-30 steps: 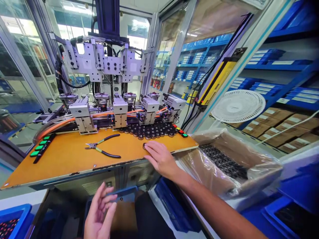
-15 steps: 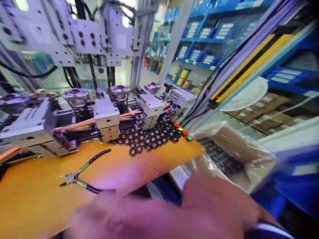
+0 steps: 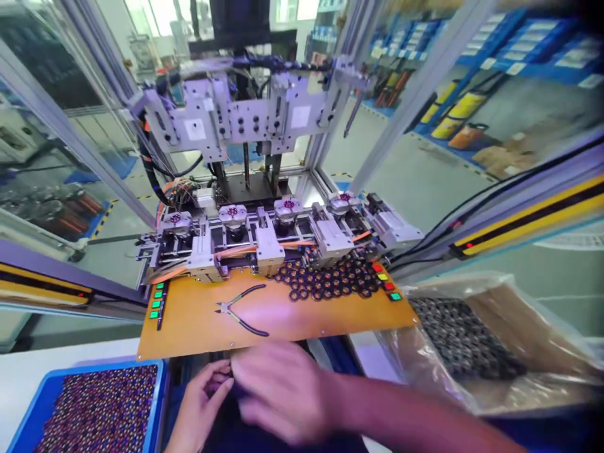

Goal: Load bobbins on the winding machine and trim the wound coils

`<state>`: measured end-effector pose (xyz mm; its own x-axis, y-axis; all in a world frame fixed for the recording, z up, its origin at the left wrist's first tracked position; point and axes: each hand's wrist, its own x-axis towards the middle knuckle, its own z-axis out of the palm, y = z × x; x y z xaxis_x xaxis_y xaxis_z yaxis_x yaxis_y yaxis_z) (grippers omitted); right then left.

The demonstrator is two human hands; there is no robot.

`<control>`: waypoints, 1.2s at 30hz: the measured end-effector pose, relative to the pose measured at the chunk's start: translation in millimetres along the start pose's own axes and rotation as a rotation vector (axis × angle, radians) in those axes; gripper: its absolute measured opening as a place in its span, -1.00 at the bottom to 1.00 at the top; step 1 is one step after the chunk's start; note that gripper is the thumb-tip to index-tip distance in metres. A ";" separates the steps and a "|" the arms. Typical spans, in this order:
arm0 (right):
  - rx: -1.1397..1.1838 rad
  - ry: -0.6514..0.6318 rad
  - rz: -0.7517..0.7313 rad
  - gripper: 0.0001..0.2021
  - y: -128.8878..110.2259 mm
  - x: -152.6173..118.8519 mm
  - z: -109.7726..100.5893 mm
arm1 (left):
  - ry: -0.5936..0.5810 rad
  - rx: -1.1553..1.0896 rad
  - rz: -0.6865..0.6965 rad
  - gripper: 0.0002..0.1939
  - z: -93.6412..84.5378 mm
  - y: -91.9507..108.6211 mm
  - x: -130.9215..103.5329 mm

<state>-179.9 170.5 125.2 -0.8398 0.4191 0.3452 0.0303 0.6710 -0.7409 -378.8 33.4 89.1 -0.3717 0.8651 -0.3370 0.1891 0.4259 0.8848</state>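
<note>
Low in the frame, just off the front edge of the orange board (image 3: pixel 189 333), my left hand (image 3: pixel 201 402) has its fingers curled and closed. Whatever may be in it is too small or hidden to make out. Right beside it is my right hand (image 3: pixel 283 390), smeared by motion, so its fingers cannot be read. On the board above the hands lie cutting pliers (image 3: pixel 226 307) with dark and green handles spread apart. A cluster of small black ring-shaped parts (image 3: pixel 325 280) sits behind the right hand.
Metal fixtures (image 3: pixel 268 248) line the board's back edge beneath a machine head (image 3: pixel 255 116). Coloured buttons (image 3: pixel 395 296) are on the right, green ones (image 3: pixel 155 305) on the left. A blue tray (image 3: pixel 158 402) holds many small parts; a plastic-lined box (image 3: pixel 514 302) holds dark parts.
The view has swung left and widened, bringing in the blue tray and left posts. My hands, a close blur before, now show lower and smaller; the left is distinct. The pliers lie still.
</note>
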 end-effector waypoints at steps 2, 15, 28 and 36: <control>-0.141 -0.061 0.050 -0.33 24.9 30.3 13.2 | 0.043 -0.023 -0.012 -0.43 -6.3 6.3 -1.1; -0.404 -0.169 0.140 -0.38 91.2 52.9 25.5 | 0.109 -0.230 -0.089 -0.34 1.6 13.0 18.1; 0.185 -0.026 0.202 -0.64 40.3 86.3 4.8 | 0.146 -0.710 -0.047 -0.45 14.1 60.2 78.6; 0.942 -0.355 0.457 -0.33 17.9 105.8 -9.1 | 0.025 -0.714 0.111 -0.46 -19.3 76.8 51.5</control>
<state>-263.3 232.4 153.7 -0.9670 0.2084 -0.1465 0.0795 -0.2997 -0.9507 -401.0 105.5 145.9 -0.4075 0.8831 -0.2326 -0.4100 0.0507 0.9107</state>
